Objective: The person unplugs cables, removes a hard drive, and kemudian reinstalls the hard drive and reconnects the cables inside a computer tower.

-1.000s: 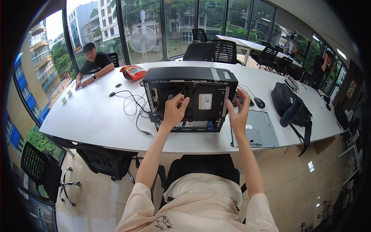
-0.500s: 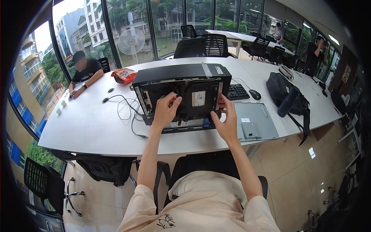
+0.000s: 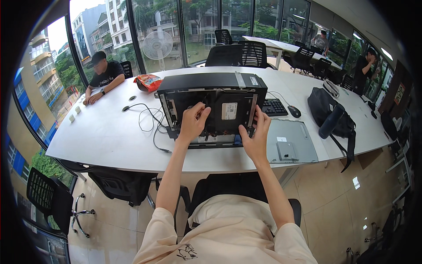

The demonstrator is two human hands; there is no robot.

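Head view, left to right: a black mesh chair [image 3: 41,189] stands near left; two small white blocks [image 3: 71,118] sit on the white table [image 3: 110,145], a seated person [image 3: 107,79] just beyond; a red bag [image 3: 148,82] lies before a fan [image 3: 157,45] and tall windows [image 3: 198,48]; mid-table stands an opened black computer case [image 3: 215,110]; the left hand [image 3: 193,123] curls inside, its hold I cannot tell; the right hand [image 3: 255,141], half open, touches the right edge; farther right lie a grey panel [image 3: 303,141], mouse [image 3: 294,111] and backpack [image 3: 323,103].
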